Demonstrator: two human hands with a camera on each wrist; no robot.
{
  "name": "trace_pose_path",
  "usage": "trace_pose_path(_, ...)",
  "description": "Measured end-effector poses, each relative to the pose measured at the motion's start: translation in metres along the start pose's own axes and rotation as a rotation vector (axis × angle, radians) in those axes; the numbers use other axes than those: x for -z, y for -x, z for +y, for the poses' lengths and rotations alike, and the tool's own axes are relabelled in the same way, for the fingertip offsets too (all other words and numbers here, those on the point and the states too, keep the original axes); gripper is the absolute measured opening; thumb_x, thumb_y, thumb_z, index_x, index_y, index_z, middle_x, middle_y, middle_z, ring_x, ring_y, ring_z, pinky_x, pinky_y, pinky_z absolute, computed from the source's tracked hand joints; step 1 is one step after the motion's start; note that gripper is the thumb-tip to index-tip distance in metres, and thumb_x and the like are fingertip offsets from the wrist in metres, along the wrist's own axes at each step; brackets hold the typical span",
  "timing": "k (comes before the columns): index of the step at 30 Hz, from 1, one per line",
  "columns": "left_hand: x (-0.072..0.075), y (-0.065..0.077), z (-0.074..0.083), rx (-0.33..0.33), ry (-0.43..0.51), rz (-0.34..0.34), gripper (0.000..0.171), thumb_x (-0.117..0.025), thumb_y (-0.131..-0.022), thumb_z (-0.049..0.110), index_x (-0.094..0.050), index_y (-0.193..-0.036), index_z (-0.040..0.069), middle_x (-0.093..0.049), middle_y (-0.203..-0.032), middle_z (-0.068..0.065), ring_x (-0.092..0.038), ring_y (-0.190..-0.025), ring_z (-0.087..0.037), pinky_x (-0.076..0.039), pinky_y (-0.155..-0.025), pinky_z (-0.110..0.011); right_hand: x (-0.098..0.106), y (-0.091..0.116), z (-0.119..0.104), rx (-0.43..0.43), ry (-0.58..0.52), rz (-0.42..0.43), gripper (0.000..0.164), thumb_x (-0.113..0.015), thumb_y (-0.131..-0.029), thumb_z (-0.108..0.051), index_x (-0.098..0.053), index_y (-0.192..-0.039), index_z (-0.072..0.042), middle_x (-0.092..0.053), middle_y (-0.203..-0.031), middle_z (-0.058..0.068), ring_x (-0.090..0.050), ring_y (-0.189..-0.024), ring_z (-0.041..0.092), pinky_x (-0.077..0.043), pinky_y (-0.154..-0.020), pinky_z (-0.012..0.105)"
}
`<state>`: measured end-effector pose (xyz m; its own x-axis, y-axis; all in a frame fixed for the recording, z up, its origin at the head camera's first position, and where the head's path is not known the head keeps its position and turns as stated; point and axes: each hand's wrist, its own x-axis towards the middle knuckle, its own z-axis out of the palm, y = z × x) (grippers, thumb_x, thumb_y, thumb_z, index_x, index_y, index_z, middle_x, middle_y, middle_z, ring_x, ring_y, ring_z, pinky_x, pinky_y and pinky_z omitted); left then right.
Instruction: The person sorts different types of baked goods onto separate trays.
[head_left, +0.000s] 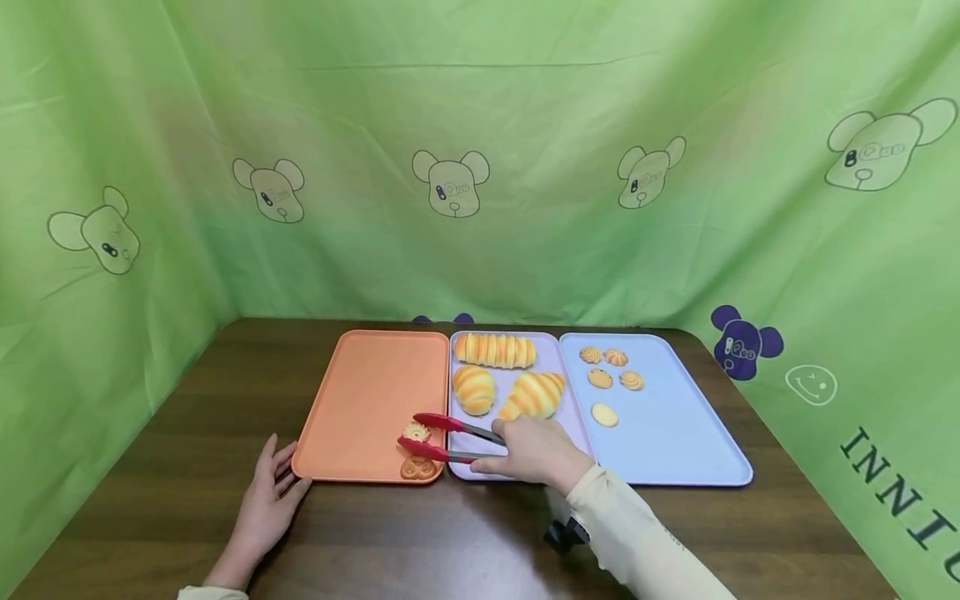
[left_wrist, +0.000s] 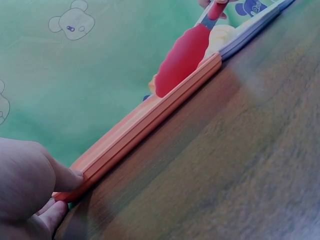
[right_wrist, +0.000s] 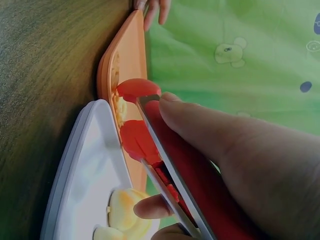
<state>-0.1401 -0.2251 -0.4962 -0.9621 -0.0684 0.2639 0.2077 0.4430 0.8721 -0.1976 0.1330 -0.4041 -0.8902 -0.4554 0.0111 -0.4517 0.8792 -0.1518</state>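
Observation:
My right hand grips red-tipped metal tongs over the purple tray. The two red tong heads lie on either side of a pale, ring-shaped cookie on the orange tray. Just nearer to me on that tray is a brown pretzel-shaped cookie. In the right wrist view, the thumb presses along one arm of the tongs and fingers curl round the other. At the orange tray's near left corner, my left hand holds the rim between thumb and fingers, as the left wrist view shows.
Three bread rolls lie on the purple tray: a long ridged roll, a rounded one and a croissant. The blue tray at right carries several small cookies. A green curtain hangs behind the wooden table.

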Motion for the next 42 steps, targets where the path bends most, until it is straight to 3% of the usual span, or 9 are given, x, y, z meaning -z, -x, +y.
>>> trace_pose_path(16,-0.001,-0.0003,-0.0022,-0.028,-0.005,0.013,0.078,-0.059,-0.092,-0.016,-0.005,-0.148,-0.02,-0.038,-0.141,-0.042,-0.04,-0.127,-0.054,-0.033,-0.087,0.004,0.0006,-0.0026,0.0017,-0.018,-0.012,-0.027,0.049,-0.074,-0.08,-0.061,-0.06,-0.082,-0.014,-0.048,-0.06,-0.004,-0.047,-0.056,0.015,-0.042,-0.048,0.036)
trace_pose_path(42,-0.0013,-0.0013,-0.0042,-0.019,0.005,-0.002,0.079,-0.058,-0.092,-0.015,-0.002,-0.149,-0.02,-0.035,-0.143,-0.043,-0.038,-0.128,-0.055,-0.033,-0.086,0.004,-0.0008,0.0009,0.004,0.068,-0.05,0.009,0.046,-0.073,-0.084,-0.054,-0.057,-0.075,-0.012,-0.045,-0.056,-0.004,-0.044,-0.052,0.015,-0.038,-0.046,0.033)
